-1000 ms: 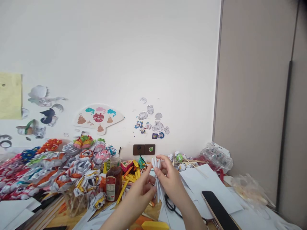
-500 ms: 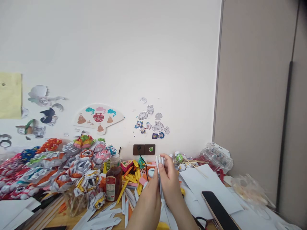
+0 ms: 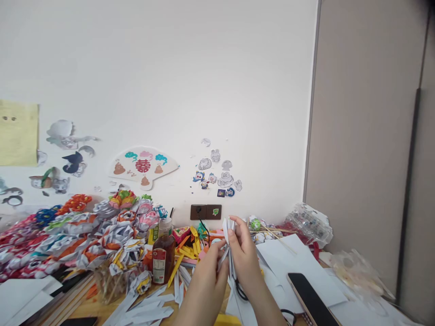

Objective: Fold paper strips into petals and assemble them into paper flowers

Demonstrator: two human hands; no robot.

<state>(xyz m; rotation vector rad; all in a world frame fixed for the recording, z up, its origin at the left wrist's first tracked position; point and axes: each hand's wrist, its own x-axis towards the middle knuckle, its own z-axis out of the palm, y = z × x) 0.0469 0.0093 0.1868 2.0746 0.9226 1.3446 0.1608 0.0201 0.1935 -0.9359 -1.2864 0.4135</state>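
Observation:
Folded white paper (image 3: pixel 225 230) stands upright between my two hands, its pointed tips showing above the thumbs. My right hand (image 3: pixel 245 256) pinches it from the right, with thumb on the near side and fingertips curled over near the top. My left hand (image 3: pixel 210 270) grips the lower left part of the folds between thumb and fingers. How the layers lie inside my palms is hidden. Below the hands are more white paper (image 3: pixel 236 303) and the black handle loop of what looks like scissors (image 3: pixel 240 290).
Piled paper flowers (image 3: pixel 115 235) fill the left side. A brown bottle (image 3: pixel 163 260) stands by yellow paper strips (image 3: pixel 190 246); folded white strips (image 3: pixel 146 308) lie in front. White sheets (image 3: pixel 295 267), a phone (image 3: pixel 311 296) and plastic bags (image 3: pixel 360 274) lie on the right.
My left hand has slid lower and its fingers have parted slightly from the right hand. The paper's folds spread a little at the left. The view has shifted slightly.

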